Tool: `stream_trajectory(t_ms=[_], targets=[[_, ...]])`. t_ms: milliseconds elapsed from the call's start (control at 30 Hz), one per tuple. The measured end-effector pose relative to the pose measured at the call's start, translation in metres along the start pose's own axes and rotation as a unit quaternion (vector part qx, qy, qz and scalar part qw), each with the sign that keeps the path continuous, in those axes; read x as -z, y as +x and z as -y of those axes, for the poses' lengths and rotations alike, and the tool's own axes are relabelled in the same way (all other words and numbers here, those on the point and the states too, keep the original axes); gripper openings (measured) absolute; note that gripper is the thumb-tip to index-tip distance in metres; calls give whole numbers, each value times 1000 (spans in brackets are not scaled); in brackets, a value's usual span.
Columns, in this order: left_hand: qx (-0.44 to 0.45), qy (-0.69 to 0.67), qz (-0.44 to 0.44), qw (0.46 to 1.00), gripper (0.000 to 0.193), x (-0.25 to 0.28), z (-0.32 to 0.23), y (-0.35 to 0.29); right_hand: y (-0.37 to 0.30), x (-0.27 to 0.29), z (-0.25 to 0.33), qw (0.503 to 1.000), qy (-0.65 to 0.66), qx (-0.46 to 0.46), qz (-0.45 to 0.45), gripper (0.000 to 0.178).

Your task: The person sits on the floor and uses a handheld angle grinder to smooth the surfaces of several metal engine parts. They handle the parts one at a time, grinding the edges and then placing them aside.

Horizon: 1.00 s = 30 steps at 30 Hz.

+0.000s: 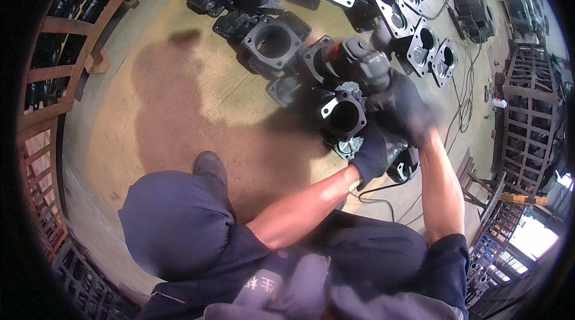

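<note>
Both my hands wear dark gloves. My right hand (406, 103) is closed around a dark hand-held power tool (361, 61) with a red part, blurred by motion; its working end is hard to make out. My left hand (372, 155) is closed at the right side of a black metal casting (327, 108), its fingers partly hidden. This casting has a round bore and a pale, bare-metal patch on its flange. Just beyond the tool stands another casting (312, 61) with a round opening. A further casting (402, 171) shows partly behind my left hand.
Dark castings (274, 43) stand on tan ribbed matting (179, 98) ahead. Several castings with bright machined faces (388, 4) are at the far right. Cables (466, 101) run along the floor. Wooden crates (66, 25) line the left; metal racks (527, 101) line the right.
</note>
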<state>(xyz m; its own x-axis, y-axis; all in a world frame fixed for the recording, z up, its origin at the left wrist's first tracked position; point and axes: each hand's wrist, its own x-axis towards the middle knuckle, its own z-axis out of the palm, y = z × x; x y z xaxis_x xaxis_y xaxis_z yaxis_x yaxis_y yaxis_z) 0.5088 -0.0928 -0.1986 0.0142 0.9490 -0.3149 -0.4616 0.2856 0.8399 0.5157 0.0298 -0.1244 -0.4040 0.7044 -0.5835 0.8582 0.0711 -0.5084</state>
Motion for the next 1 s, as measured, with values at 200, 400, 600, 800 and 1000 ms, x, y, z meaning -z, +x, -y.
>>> stream_trajectory(t_ms=[200,400,600,800,1000], targets=[[-49,-231,49,970,37,-10,39,8,-8,-3,-6,999,16,24,-41,44],[-28,-181,37,982,36,9,10,19,10,3,27,998,-57,11,-23,41],[-94,-155,-12,983,31,-8,64,25,5,-1,-3,997,53,20,-49,49],[-23,-68,5,997,37,7,-8,6,11,3,-8,997,8,49,-57,47],[-37,-239,37,970,48,8,17,12,10,-8,14,999,-34,26,-34,47]])
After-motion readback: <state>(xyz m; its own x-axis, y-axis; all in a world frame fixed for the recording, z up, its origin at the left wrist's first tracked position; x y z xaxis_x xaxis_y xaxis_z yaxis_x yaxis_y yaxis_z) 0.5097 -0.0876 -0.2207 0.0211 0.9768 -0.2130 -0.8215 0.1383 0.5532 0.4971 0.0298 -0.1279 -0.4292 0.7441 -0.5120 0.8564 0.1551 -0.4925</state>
